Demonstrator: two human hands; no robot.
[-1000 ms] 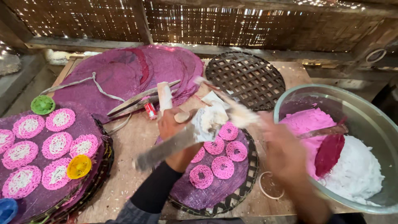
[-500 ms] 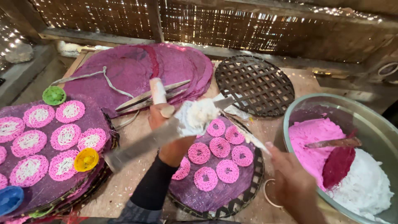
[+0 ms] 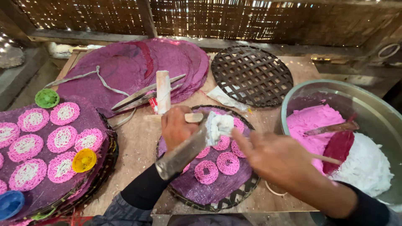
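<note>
Metal press tube (image 3: 184,150) gripped by left hand (image 3: 178,125), fingers wrapped round it, white dough (image 3: 220,124) at tip, held above woven tray (image 3: 234,200) of pink lace rounds (image 3: 228,162). Right hand (image 3: 278,157) blurred, fingers apparently loosely apart beside dough.

Round pink lace-patterned rice cakes (image 3: 217,161) on purple cloth (image 3: 209,190); dark lattice-woven bamboo tray (image 3: 252,75), twelve o'clock.

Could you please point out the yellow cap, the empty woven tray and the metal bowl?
yellow cap (image 3: 84,160), head view, centre of cap.
empty woven tray (image 3: 251,75), head view, lattice middle.
metal bowl (image 3: 293,98), head view, left rim.
</note>
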